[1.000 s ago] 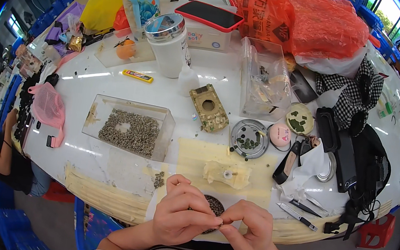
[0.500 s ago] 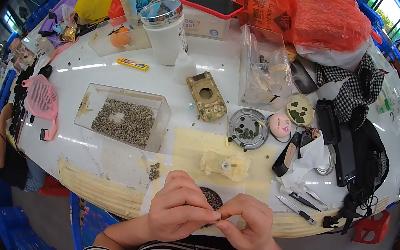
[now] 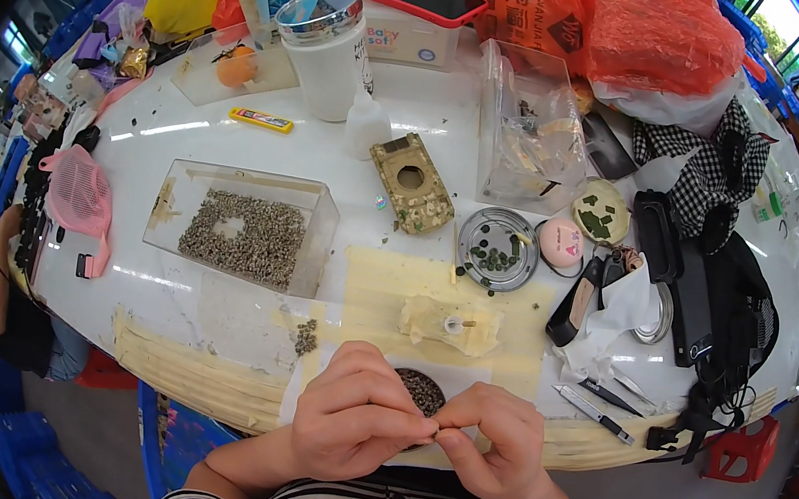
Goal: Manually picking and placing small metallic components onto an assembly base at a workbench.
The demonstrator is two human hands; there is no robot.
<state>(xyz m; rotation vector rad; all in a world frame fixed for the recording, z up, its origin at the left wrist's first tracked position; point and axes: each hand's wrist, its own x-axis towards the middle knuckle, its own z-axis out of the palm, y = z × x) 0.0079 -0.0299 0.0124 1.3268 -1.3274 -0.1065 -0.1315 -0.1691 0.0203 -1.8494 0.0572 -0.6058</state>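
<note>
My left hand [image 3: 360,414] and my right hand [image 3: 492,442] meet at the table's near edge, thumbs and fingertips pinched together. Whatever sits between the fingertips is too small to make out. Just behind them is a round dark dish [image 3: 422,392] of small grey-brown pieces, partly covered by my hands. A little heap of similar pieces [image 3: 306,338] lies to the left of my left hand. Beyond the dish, a lump of masking tape [image 3: 451,326] with a short peg rests on the yellowish taped paper. Farther back stands a camouflage-painted model tank hull [image 3: 412,186] with a round hole.
On the left, a clear plastic box [image 3: 251,230] holds many small pieces. A metal dish [image 3: 498,250] with dark green bits stands right of centre. A craft knife [image 3: 596,415] and tweezers [image 3: 632,386] lie to the right. A white bottle [image 3: 368,126] and tumbler [image 3: 326,63] stand farther back.
Both hands stay pinched together in nearly the same place, with only slight finger movement. The view has shifted a little, so the table's things appear slightly higher.
</note>
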